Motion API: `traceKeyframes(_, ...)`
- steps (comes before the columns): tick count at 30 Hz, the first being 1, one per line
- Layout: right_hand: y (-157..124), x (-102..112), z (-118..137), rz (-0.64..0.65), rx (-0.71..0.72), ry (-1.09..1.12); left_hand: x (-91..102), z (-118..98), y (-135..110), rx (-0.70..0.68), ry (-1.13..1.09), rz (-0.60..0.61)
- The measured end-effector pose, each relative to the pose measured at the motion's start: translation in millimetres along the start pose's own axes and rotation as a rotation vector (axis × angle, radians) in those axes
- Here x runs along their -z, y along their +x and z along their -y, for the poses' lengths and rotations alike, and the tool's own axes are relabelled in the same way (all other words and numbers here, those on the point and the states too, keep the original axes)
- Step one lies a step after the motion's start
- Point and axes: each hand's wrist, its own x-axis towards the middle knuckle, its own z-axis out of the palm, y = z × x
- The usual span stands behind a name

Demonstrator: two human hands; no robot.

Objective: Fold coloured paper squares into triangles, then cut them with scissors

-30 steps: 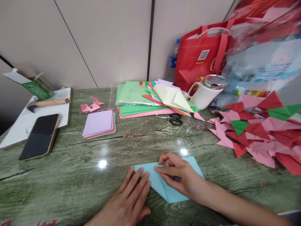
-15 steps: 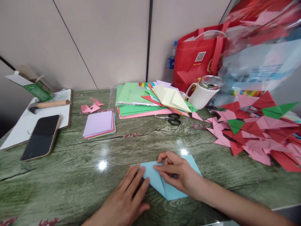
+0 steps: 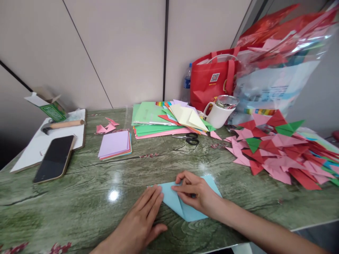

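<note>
A light blue sheet of paper [image 3: 185, 208], partly folded into a point, lies on the green wood-grain table [image 3: 79, 197] near its front edge. My left hand [image 3: 140, 222] lies flat on the table with its fingers stretched out, their tips touching the paper's left edge. My right hand [image 3: 196, 194] rests on top of the paper, fingers pressed together and bent down onto a fold along its upper edge. Part of the sheet is hidden under that hand.
A heap of folded red, pink and green paper pieces [image 3: 278, 151] fills the right. At the back lie a stack of coloured sheets [image 3: 164, 120], scissors [image 3: 189, 138], a white mug [image 3: 219, 113] and a red bag [image 3: 212, 81]. On the left are small square papers [image 3: 115, 144], a phone [image 3: 55, 158] and a hammer [image 3: 62, 124].
The view has tilted up and drifted right, so everything sits slightly lower and further left. My left hand has slid a little left off the paper; my right hand stays pressing the fold.
</note>
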Motion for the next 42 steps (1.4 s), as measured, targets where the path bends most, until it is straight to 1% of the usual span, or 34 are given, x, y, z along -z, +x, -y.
traceKeyframes(10,2.0,0.0,1.8,0.006,-0.019,-0.003,-0.7,0.4,-1.7,0.064,-0.094,-0.011)
traceKeyframes(14,2.3,0.2,1.8,0.013,-0.027,-0.004,-1.4,-1.0,-0.6,0.094,-0.103,0.013)
traceKeyframes(16,1.8,0.1,1.4,0.010,-0.027,-0.004,-2.9,-0.6,-0.1,0.079,-0.088,0.037)
traceKeyframes(20,1.3,-0.1,0.6,0.021,-0.041,-0.004,-9.9,0.3,-1.5,-0.019,-0.067,0.080)
traceKeyframes(22,1.6,-0.3,0.5,0.024,-0.036,-0.009,-11.8,-0.8,-1.6,-0.057,-0.095,0.116)
traceKeyframes(24,1.9,-0.7,0.6,0.017,-0.029,-0.014,-10.1,-3.3,0.5,-0.073,-0.132,0.178)
traceKeyframes(29,1.5,-1.3,2.2,0.024,-0.030,-0.034,5.8,-11.4,13.5,-0.065,-0.189,0.384)
traceKeyframes(31,1.9,0.2,3.7,0.034,-0.048,-0.042,12.0,-14.2,18.3,-0.055,-0.191,0.435)
traceKeyframes(36,11.5,8.3,12.5,0.155,-0.152,-0.027,20.8,-19.2,23.4,-0.042,-0.155,0.504)
traceKeyframes(38,18.4,9.3,18.1,0.171,-0.192,-0.025,21.5,-20.8,23.3,-0.043,-0.120,0.524)
traceKeyframes(40,25.7,7.3,24.4,0.179,-0.202,-0.027,20.8,-22.3,22.4,-0.060,-0.101,0.508)
traceKeyframes(42,32.4,3.0,30.7,0.229,-0.206,-0.054,19.2,-24.2,21.3,-0.067,-0.100,0.487)
